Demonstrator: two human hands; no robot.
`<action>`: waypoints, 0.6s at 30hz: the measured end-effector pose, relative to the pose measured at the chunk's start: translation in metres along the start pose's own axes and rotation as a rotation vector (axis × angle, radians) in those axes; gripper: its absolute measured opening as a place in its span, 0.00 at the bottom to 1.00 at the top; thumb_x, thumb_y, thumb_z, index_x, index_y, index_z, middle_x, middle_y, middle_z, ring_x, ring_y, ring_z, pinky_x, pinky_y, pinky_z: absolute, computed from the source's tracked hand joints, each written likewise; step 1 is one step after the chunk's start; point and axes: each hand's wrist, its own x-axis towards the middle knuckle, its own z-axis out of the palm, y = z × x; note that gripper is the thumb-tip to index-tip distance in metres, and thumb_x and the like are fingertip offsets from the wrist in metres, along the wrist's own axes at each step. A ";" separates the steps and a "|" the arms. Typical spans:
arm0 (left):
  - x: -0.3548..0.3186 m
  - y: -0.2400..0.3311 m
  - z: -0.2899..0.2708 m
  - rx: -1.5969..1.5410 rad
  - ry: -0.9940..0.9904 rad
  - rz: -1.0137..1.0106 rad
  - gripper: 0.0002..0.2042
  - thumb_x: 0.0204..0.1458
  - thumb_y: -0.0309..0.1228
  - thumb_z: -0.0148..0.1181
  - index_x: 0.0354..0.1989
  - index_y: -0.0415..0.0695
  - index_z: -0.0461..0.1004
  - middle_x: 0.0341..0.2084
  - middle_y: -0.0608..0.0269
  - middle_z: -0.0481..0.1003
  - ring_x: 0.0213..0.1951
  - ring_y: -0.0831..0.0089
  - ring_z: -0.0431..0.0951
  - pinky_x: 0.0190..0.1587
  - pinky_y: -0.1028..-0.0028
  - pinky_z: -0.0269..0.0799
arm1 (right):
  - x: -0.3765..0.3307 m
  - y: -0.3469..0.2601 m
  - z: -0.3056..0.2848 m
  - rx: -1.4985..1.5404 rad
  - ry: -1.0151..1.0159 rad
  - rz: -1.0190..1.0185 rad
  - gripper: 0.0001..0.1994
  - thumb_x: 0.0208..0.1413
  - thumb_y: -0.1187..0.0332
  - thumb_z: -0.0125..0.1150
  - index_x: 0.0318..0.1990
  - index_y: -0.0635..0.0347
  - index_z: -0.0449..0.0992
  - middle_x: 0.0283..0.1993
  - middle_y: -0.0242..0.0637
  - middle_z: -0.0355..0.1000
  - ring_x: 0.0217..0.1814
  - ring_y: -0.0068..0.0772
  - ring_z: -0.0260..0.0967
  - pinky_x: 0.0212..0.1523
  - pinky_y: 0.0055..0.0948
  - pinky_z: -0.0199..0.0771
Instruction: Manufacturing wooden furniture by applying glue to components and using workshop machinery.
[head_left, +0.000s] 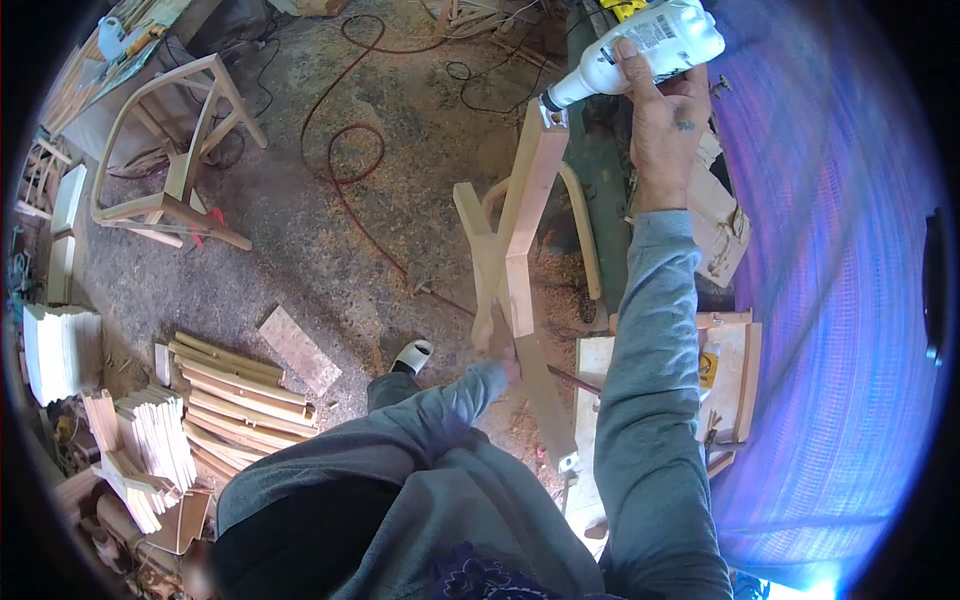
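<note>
A wooden chair-leg frame (517,270), made of crossing pale pieces, stands out in front of me. My left hand (508,366) grips it low down near the crossing; most of its fingers are hidden behind the wood. Up at the far right, my right hand (665,130) is wrapped round a white glue bottle (625,55), tipped with its dark nozzle down to the left. That nozzle touches or nearly touches the frame's upper end, where white glue shows. Another white patch (568,462) marks the frame's lower end.
A curved chair frame (180,190) stands on the debris-strewn floor at left. Stacked curved slats (240,395) and a flat board (300,350) lie nearer. A red hose (335,180) loops across the floor. Purple-blue sheeting (820,300) hangs along the right, beside a pale box-like wooden piece (735,390).
</note>
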 end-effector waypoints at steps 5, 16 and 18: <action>0.001 0.005 0.004 -0.020 -0.008 0.011 0.18 0.60 0.46 0.57 0.43 0.43 0.76 0.33 0.57 0.78 0.37 0.57 0.80 0.44 0.53 0.79 | -0.013 -0.012 0.010 -0.070 -0.024 -0.007 0.25 0.53 0.72 0.73 0.56 0.62 0.69 0.48 0.39 0.76 0.50 0.29 0.75 0.53 0.31 0.74; -0.002 -0.001 0.011 -0.064 -0.051 0.040 0.18 0.59 0.46 0.58 0.43 0.43 0.76 0.33 0.57 0.78 0.38 0.57 0.80 0.45 0.53 0.79 | -0.039 -0.032 0.005 -0.113 0.001 0.055 0.24 0.56 0.68 0.72 0.57 0.64 0.68 0.49 0.40 0.76 0.51 0.30 0.75 0.52 0.30 0.75; -0.004 0.007 0.010 -0.068 -0.052 0.040 0.17 0.59 0.46 0.59 0.43 0.43 0.76 0.33 0.57 0.78 0.38 0.57 0.80 0.45 0.53 0.79 | -0.040 -0.032 0.004 -0.091 -0.001 0.052 0.25 0.56 0.68 0.72 0.57 0.64 0.68 0.49 0.40 0.76 0.51 0.30 0.75 0.53 0.30 0.75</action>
